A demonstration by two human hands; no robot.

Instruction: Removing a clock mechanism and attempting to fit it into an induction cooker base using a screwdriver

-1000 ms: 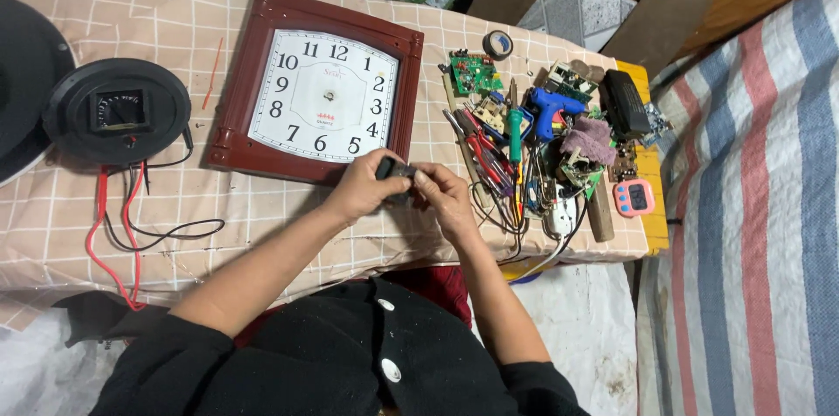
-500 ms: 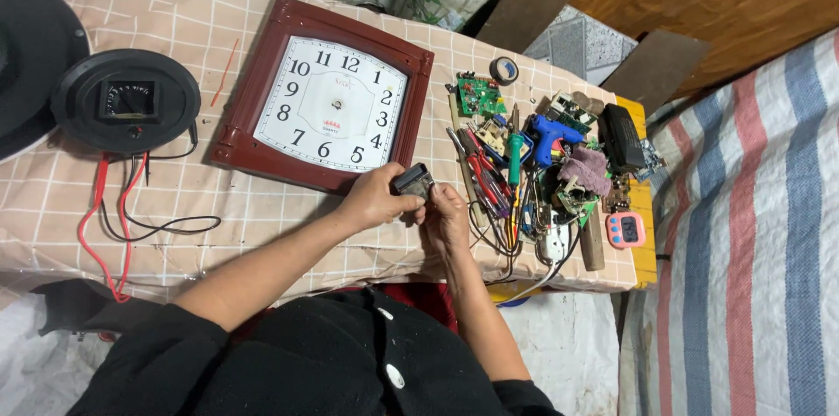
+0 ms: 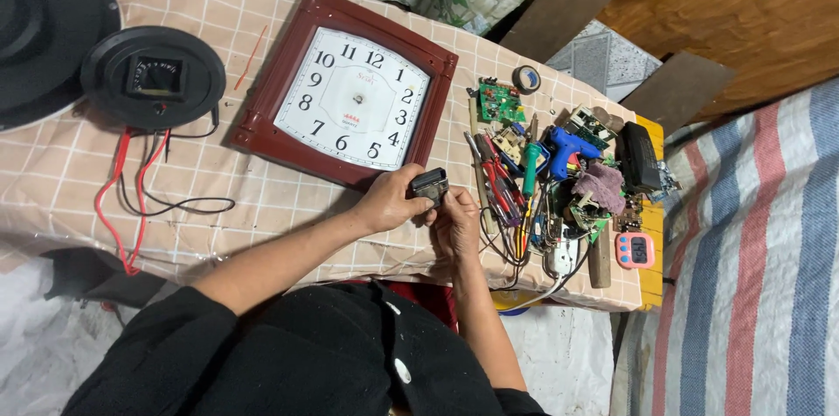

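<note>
Both hands on a small black clock movement box, held just off the surface. Left hand fingers closed round its left side, right hand fingers pinching it from below. Wall clock lies just beyond the fingers, tool pile to their right. Box looks light, rigid plastic, likely fragile at the shaft; best gripped by the edges.

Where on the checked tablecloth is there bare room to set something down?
Bare cloth lies below the square red-framed wall clock, between the looped red and black wires and the left hand. A smaller patch lies between the round black disc and the clock. The heap of tools and circuit boards, right of the right hand, is crowded.
</note>
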